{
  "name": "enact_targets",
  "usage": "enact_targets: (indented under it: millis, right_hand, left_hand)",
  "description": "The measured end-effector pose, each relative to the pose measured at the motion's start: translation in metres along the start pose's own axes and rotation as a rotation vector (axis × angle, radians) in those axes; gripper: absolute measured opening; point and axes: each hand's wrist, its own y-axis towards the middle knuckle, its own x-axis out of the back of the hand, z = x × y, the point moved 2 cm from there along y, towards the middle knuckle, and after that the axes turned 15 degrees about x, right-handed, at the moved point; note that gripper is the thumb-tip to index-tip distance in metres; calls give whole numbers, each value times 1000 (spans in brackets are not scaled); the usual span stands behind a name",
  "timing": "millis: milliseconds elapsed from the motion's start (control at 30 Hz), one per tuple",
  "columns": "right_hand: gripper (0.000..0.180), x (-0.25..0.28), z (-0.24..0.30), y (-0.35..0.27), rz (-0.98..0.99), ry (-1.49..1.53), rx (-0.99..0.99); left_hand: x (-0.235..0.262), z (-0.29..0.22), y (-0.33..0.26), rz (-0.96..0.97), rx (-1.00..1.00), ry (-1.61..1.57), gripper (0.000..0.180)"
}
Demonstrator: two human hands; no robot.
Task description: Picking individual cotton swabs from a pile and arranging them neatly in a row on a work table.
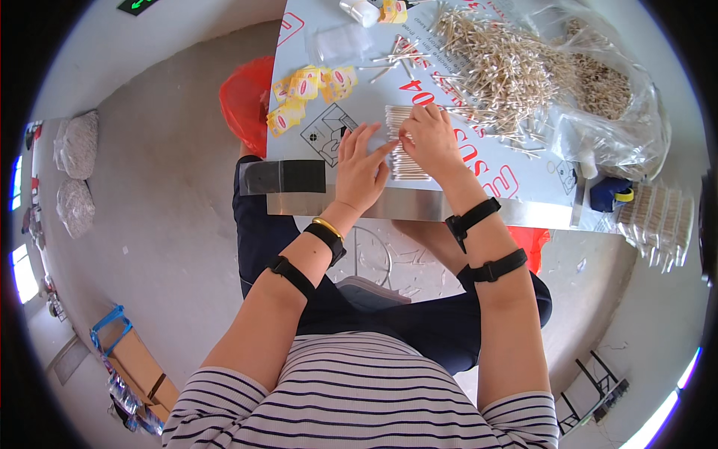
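A flat row of cotton swabs (410,166) lies side by side near the front edge of the table, partly covered by my hands. My left hand (360,168) rests at the row's left side, its fingers stretched out and the index fingertip touching the swabs. Over the row's middle, my right hand (430,142) has its fingers curled in a pinch; whatever is between the fingertips is hidden. A large heap of loose cotton swabs (501,67) spreads beyond my right hand. A smaller scatter of swabs (404,56) lies beyond the row.
Yellow printed packets (303,86) lie at the table's left, near a clear plastic box (340,43) and a white bottle (361,12). A clear bag of swabs (602,90) stands at right. A dark blue tape dispenser (609,194) sits beside bundled swab packs (657,221). A red bag (247,101) hangs left.
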Motion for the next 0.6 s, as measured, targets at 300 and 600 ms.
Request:
enact_targets:
  millis: [300, 600]
  right_hand:
    - [10, -6, -6, 7, 17, -71, 143]
    - [14, 20, 7, 8, -78, -83, 176]
  left_hand:
    - [-1, -2, 1, 17, 1, 34, 39]
    - [8, 1, 3, -38, 125, -214, 25]
